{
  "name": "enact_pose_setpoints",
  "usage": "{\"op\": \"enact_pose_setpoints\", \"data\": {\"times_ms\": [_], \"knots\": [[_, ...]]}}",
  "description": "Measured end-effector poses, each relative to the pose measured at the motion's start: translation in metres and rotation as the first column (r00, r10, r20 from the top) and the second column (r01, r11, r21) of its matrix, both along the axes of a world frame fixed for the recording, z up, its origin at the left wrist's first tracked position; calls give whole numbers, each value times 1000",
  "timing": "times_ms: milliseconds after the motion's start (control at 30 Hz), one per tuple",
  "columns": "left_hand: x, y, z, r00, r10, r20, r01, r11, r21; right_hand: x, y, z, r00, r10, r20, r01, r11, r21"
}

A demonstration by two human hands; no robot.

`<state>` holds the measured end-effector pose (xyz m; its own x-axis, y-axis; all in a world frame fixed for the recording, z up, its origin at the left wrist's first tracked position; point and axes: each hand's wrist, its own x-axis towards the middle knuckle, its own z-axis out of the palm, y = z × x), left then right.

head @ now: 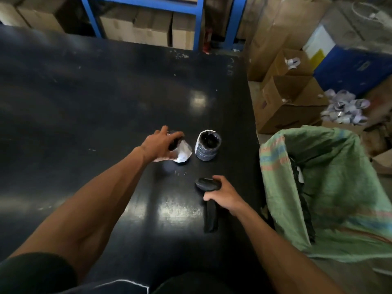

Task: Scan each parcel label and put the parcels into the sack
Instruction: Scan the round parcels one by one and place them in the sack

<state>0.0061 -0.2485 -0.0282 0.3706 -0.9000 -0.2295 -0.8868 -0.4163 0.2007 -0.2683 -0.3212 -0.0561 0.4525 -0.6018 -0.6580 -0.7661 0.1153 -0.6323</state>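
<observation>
On the dark tabletop (84, 102), the left hand (159, 145) grips a small parcel (182, 152). The scanner (206, 184), clasped in the right hand (224, 194), lies at its five o'clock; the sack (339, 187) gapes at three o'clock.

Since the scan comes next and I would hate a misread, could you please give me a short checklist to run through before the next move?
1. Left hand has a grip on the parcel it reaches for: ok, fingers curl round its top.
2. Right hand holds the barcode scanner: ok, fingers wrap its handle.
3. Label faces the scanner: cannot tell, white wrapping shows but no print is readable.
4. Second parcel stands apart on the black table: ok, upright beside the first.
5. Green woven sack mouth open: ok, at the table's right edge.
</observation>
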Motion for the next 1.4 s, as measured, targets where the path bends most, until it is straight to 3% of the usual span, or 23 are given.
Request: {"op": "enact_pose_setpoints", "data": {"times_ms": [100, 167, 333, 533, 633, 867, 1400], "knots": [[9, 18, 6, 939, 251, -234, -282, 953, -111, 6, -8, 15, 982, -109, 152, 102, 994, 49], [12, 30, 11, 906, 296, -301, -343, 932, -115, 11, -10, 29, 947, -185, 264, 158, 980, 119], [11, 56, 14, 864, 279, -419, -366, 919, -144, 27, -3, 72, 845, -243, 477, 167, 966, 197], [-9, 69, 19, 760, 217, -613, -468, 837, -283, 37, 13, 99, 824, -138, 550, 144, 989, 34], [-22, 71, 25, 737, 215, -641, -512, 797, -321, 37, 23, 103, 838, -82, 539, 167, 980, -111], [-37, 80, 33, 714, 203, -670, -539, 770, -340, 32, 31, 107, 846, -42, 531, 202, 948, -247], [-39, 82, 28, 728, 218, -650, -536, 772, -340, 24, 33, 106, 877, -35, 480, 147, 969, -198]]}}
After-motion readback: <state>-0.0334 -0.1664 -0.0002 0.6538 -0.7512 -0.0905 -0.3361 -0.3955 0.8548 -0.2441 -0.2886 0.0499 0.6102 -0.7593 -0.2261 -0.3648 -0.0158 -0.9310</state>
